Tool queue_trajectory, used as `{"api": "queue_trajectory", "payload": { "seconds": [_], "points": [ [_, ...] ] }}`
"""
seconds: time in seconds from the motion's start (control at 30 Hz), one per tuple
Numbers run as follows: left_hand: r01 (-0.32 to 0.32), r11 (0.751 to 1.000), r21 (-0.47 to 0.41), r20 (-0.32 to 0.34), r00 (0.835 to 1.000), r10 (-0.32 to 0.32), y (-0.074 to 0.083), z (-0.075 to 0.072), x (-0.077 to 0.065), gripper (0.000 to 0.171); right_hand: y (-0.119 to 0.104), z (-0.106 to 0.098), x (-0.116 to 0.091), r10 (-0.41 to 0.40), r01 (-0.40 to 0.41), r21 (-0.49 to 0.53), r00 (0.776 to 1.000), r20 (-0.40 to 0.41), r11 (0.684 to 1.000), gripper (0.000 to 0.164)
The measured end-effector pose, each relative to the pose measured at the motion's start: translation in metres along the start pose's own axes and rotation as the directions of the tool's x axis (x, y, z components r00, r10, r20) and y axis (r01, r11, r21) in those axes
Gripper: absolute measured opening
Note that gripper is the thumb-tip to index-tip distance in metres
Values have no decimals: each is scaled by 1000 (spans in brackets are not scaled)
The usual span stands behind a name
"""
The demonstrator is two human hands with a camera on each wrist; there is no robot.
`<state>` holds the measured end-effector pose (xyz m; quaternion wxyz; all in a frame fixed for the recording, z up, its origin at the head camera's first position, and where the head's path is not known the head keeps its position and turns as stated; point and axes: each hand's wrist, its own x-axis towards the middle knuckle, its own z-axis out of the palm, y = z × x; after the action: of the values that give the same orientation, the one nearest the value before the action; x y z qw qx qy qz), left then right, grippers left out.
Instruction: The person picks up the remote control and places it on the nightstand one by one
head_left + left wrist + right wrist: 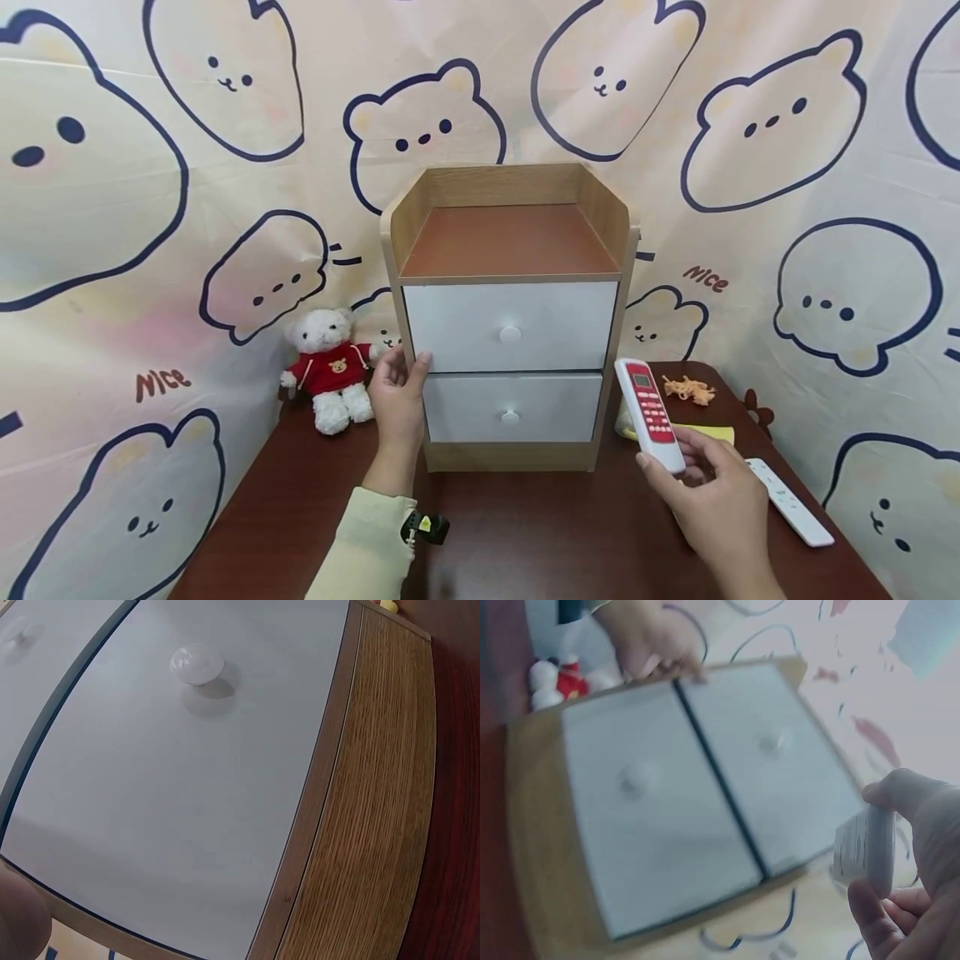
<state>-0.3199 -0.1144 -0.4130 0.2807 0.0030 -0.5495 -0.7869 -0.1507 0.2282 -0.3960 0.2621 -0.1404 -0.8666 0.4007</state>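
A wooden cabinet (510,458) with two white drawers stands upright on the table, each drawer front bearing a round white knob. My left hand (397,400) grips the cabinet's left side edge, thumb toward the drawer fronts. In the left wrist view, part of that thumb (22,919) shows by the edge beside the lower drawer front (172,787). Off to the right of the cabinet, my right hand (723,508) holds a white remote control (651,417) with red buttons, its display end tilted up. The right wrist view shows the remote (866,847) pinched between thumb and fingers.
On the dark red-brown table (510,533), a white teddy bear (330,371) in a red hoodie sits left of the cabinet. At the right lie a second white remote (791,504), a small orange object (688,390) and something yellow (716,433). A patterned cloth (300,183) hangs behind.
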Motion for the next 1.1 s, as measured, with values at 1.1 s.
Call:
{"api": "queue_trajectory", "payload": {
  "seconds": [1.1],
  "points": [
    [53,998,18,6,999,-54,1,-3,3,44,-234,25,92,-420,435,-19,878,229,900,71]
  ]
}}
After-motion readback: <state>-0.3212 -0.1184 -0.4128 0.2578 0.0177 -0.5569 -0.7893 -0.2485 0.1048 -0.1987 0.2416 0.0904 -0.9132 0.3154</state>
